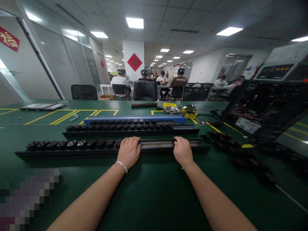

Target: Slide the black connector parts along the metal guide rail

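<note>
A long black rail [60, 154] lies across the green table in front of me, its left part filled with a row of small black parts [72, 144]. My left hand [129, 152] rests on the rail at the end of that row, fingers curled over its top. My right hand [183, 151] rests on the rail further right, fingers also curled over it. Between my hands the rail's bare metal channel [157, 144] shows. Whether either hand pinches a part is hidden.
Two more rails of black parts [130, 127] lie behind, one on a blue bar [134, 119]. A pile of loose black parts [238, 154] lies right. A metal bowl [171, 110], a yellow tray and an open machine [262, 109] stand beyond. People sit at far desks.
</note>
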`<state>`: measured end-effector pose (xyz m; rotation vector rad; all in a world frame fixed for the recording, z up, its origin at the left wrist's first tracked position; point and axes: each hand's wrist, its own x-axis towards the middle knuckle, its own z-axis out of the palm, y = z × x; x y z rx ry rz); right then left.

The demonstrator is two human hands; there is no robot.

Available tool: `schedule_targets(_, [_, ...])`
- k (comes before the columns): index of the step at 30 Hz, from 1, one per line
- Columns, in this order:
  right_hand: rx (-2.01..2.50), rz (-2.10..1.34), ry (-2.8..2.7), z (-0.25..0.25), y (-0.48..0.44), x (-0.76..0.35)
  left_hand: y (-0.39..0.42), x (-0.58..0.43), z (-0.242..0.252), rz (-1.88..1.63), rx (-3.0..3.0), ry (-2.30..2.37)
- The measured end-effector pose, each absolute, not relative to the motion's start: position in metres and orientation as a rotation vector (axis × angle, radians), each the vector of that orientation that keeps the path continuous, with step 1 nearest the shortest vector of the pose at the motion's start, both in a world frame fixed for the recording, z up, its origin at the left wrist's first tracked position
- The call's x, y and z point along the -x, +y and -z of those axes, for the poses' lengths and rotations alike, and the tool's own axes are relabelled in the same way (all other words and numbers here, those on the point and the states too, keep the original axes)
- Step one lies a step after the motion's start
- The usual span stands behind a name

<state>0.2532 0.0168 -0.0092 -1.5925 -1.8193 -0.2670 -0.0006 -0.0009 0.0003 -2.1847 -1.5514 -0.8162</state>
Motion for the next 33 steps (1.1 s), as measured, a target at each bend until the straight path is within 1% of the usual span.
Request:
schedule_targets(7, [1.613,0.266,-1.790,0.006,0.014,-0.252,-0.001,0.000,-0.002,0.818,2.190,-1.550])
schedule_targets(15, [1.861,0.254,-1.618,0.000,0.011,-0.261,-0.002,0.000,-0.001,0.829,2.190,-1.558])
schedule_targets(33, [1.885,0.281,-1.533,-0.001,0.008,-0.259,-0.001,0.000,-0.001,0.831,2.184,-1.551])
